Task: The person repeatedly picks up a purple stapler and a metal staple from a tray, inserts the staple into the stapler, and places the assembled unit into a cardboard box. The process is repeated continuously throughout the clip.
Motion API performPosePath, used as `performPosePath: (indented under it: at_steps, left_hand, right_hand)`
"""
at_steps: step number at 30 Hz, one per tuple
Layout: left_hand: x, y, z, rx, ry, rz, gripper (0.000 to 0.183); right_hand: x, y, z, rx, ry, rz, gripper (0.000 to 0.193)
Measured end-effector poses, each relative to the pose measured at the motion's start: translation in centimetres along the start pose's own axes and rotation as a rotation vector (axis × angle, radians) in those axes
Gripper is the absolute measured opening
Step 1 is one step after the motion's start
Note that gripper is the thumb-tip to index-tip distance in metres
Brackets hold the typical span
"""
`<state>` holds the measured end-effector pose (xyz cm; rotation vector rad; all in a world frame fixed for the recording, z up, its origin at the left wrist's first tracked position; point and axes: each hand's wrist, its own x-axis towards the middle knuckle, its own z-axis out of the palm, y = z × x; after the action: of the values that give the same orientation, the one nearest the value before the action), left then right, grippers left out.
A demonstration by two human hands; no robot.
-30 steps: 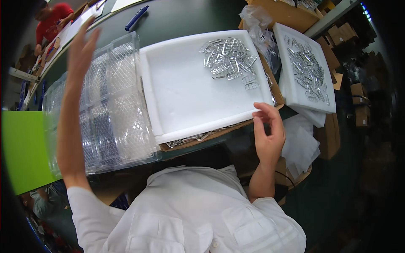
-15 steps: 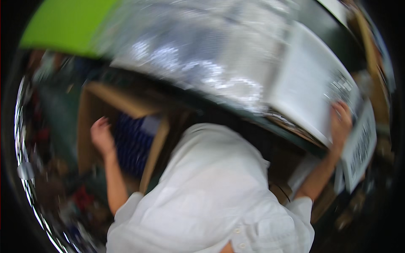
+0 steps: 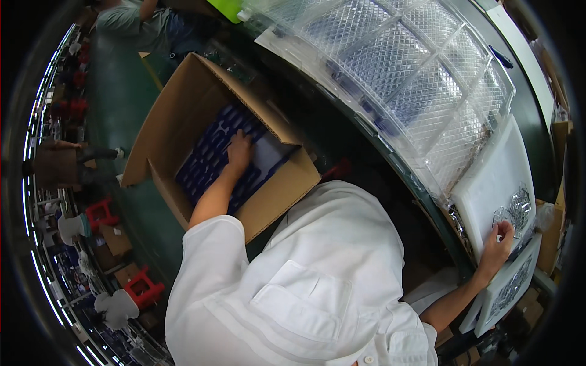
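Note:
My left hand [image 3: 240,151] reaches down into an open cardboard box [image 3: 278,192] at the left. Its fingers curl onto the rows of small blue pieces [image 3: 210,143] packed inside; what they grip, if anything, is hidden. At the right, my right hand [image 3: 500,241] is over a white tray [image 3: 488,177], with thumb and fingertips pinched together. Beside those fingertips lies a heap of thin shiny metal pieces [image 3: 519,207]. Whether one is between the fingers is too small to see.
Clear plastic trays with a diamond pattern [image 3: 397,73] cover the dark green bench ahead. A second white tray [image 3: 510,293] with metal pieces sits below the first. Red stools [image 3: 143,287] stand far left; another person [image 3: 134,27] is at the upper left.
The view has swung, and its blur has gone. My left hand has gone from above the box's edge down onto the blue pieces. My right hand is now at the metal pieces, fingers pinched.

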<state>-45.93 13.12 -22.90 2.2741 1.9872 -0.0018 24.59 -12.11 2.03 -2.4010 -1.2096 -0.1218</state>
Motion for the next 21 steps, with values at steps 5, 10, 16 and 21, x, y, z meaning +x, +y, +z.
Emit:
performPosePath:
  at_steps: [5, 10, 16, 21]
  left_hand:
    - [-0.7, 1.1, -1.3, -0.035, 0.129, 0.116, 0.03]
    - [-3.7, 3.6, -2.2, -0.162, -0.17, 0.046, 0.047]
    - [-1.8, 4.1, -3.8, 0.002, -0.15, 0.375, 0.041]
    - [1.4, -4.5, 3.9, 0.092, -0.072, 0.819, 0.036]
  right_hand:
    - [-1.0, 1.6, -0.5, 0.049, 0.043, -0.122, 0.018]
    - [-1.4, 1.1, 0.0, -0.097, 0.064, -0.186, 0.019]
    - [-1.5, 0.5, -1.9, -0.106, 0.009, -0.103, 0.024]
    - [-0.2, -0.3, -0.2, 0.216, 0.08, 0.058, 0.028]
